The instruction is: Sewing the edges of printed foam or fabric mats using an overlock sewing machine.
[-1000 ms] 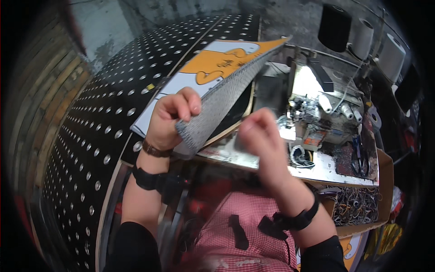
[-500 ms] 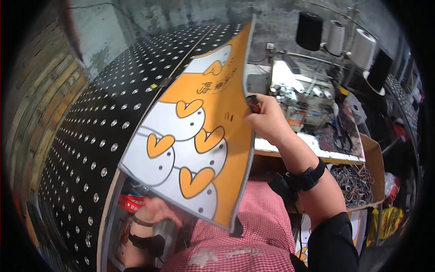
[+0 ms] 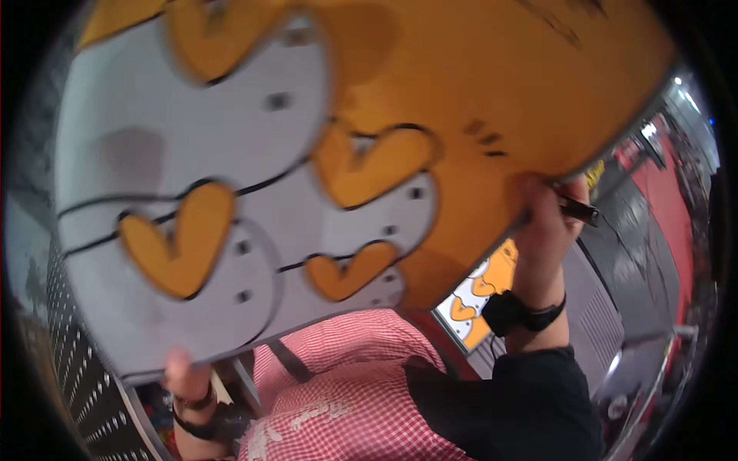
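A large mat (image 3: 461,200) with white cartoon ducks, orange beaks and an orange ground fills much of the head view, raised close in front of me. A thin grey border runs along its edge. My left hand (image 3: 187,378) is closed on the lower left edge, thumb on the printed face and the other fingers hidden behind. At the right edge my right hand (image 3: 542,230) grips the mat, its thumb on the print. A small dark tool (image 3: 578,209) sticks out from that same hand; its kind does not show clearly.
Below my right forearm lies another mat (image 3: 467,311) with the same duck print, on a grey ribbed surface (image 3: 588,307). A black studded panel (image 3: 77,361) stands at lower left. A red strip (image 3: 653,207) and dark sheeting (image 3: 626,253) are at the right.
The mat has come up much closer and now covers the middle. My left hand, apart from it before, now holds its lower edge. The view has turned right, away from the sewing machine.
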